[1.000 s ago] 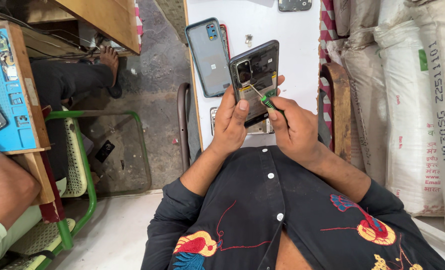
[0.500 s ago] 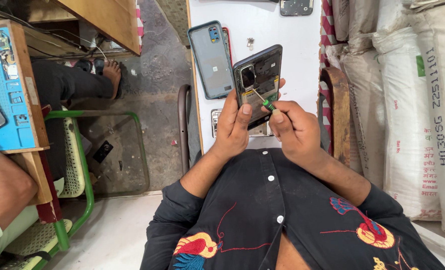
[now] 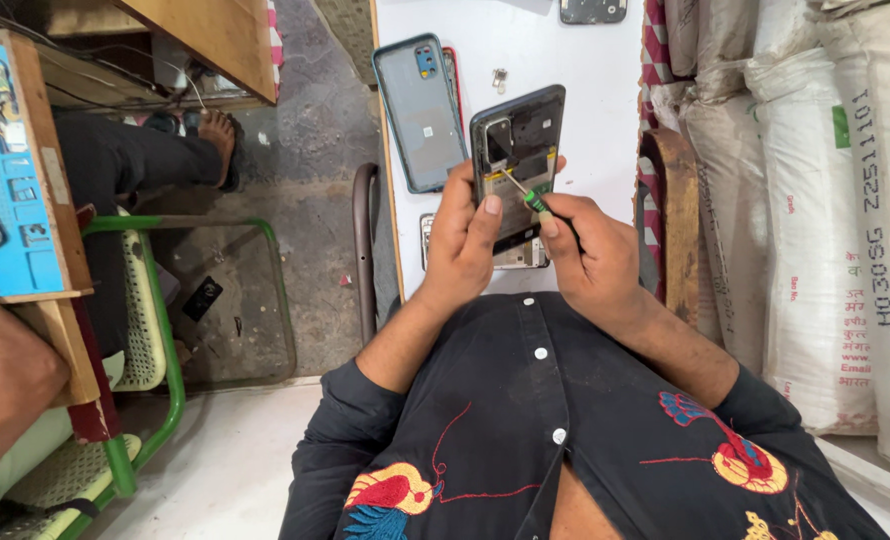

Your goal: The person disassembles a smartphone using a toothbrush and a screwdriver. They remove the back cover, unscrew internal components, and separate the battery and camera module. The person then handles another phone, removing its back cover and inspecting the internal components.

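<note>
Phone (image 3: pixel 518 160) with its back already taken off is held up in front of the person's chest, above the near edge of the white surface (image 3: pixel 605 70). The left hand (image 3: pixel 462 240) is closed around the lower left side of the phone, its thumb pressing on the open back. The right hand (image 3: pixel 590 255) is closed around a small screwdriver (image 3: pixel 525 195) with a green collar, and the thin metal tip rests on the inner frame, about the middle of the phone, just below the camera part.

I judge the work is somewhere in the middle. The outer cover is off and the dark inner plate with its parts is in sight, but this plate sits in place, so its screws seem not all removed. I cannot tell which way the screwdriver turns, so whether the phone is being opened or closed is not clear from this view.

Under the hands, partly hidden, another flat phone part (image 3: pixel 525 255) lies on the surface. Farther away, a grey-blue back cover (image 3: pixel 420 110) lies flat with its inside up, touching a second piece with a red edge beside it. A very small metal piece (image 3: pixel 499 78) lies near it. At the far edge a dark cover (image 3: pixel 593 10) is only partly visible.

To the right, white sacks (image 3: pixel 825 200) stand against the surface.
</note>
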Available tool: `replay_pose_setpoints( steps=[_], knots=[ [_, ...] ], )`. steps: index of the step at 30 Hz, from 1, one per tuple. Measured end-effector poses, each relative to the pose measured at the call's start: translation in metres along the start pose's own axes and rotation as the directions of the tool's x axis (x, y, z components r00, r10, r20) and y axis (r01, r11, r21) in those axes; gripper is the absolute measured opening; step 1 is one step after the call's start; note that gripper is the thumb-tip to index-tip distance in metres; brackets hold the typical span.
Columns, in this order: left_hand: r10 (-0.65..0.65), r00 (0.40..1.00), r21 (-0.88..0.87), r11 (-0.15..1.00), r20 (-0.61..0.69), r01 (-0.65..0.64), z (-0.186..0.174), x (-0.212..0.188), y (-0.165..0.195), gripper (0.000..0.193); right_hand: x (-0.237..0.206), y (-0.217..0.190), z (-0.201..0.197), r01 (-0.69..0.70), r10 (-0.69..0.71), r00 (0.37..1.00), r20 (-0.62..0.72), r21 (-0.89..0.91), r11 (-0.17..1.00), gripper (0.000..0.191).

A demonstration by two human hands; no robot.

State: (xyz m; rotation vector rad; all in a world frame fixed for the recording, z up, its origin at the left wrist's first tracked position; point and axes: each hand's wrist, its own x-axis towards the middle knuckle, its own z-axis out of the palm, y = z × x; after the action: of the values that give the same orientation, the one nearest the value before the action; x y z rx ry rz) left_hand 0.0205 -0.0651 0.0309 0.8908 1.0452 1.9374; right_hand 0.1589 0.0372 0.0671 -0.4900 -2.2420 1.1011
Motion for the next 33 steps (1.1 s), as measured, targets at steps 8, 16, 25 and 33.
replay_pose_setpoints(
  steps=[8, 16, 25, 33],
  knots=[
    [-0.018, 0.999, -0.084, 0.996, -0.029, 0.016, -0.005, 0.008, 0.007, 0.036, 0.002, 0.004, 0.001, 0.004, -0.002, 0.997, 0.072, -0.033, 0.999, 0.02],
    [-0.042, 0.997, -0.178, 0.984, -0.062, 0.031, -0.007, 0.006, 0.003, 0.032, 0.001, 0.007, 0.003, 0.045, -0.043, 0.996, 0.083, -0.022, 0.999, 0.018],
    [-0.032, 0.994, -0.092, 0.996, -0.102, 0.022, -0.009, 0.004, 0.002, 0.028, 0.001, 0.008, 0.003, 0.081, -0.079, 0.993, 0.084, -0.031, 0.996, 0.017],
    [-0.026, 0.998, 0.003, 1.0, -0.053, 0.026, -0.013, 0.004, 0.001, 0.031, 0.004, 0.01, 0.003, 0.112, -0.108, 0.991, 0.076, -0.044, 0.993, 0.017]
  ],
)
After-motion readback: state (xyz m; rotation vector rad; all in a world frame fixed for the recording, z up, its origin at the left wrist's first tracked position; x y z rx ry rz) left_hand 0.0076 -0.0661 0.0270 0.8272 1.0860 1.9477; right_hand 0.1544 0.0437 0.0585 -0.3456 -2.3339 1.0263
